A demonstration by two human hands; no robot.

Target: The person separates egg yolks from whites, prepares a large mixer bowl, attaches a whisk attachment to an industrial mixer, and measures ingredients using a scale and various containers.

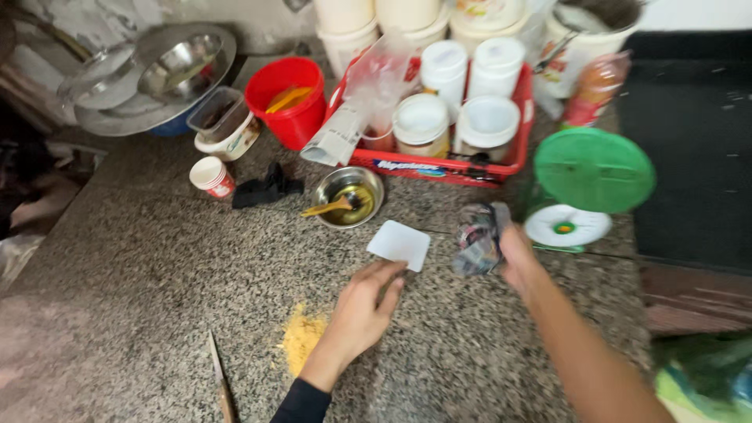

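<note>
While both hands work the granite counter (157, 258), that oil bowl (349, 196) sits close, so I reckon a careless swipe tips it | right hand (517, 258) clenched on crumpled rag (478, 235) | left hand (364, 309) pinching white scraper card (399, 244), yellow powder (301, 337) just beside the wrist

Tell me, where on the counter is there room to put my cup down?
The biggest bare patch of counter is on the left, between the paper cup, the knife and the yellow powder. A smaller patch lies near the front edge, between the two arms. The back is crowded: red basket of jars, red bucket, small steel bowl, green scale.
</note>
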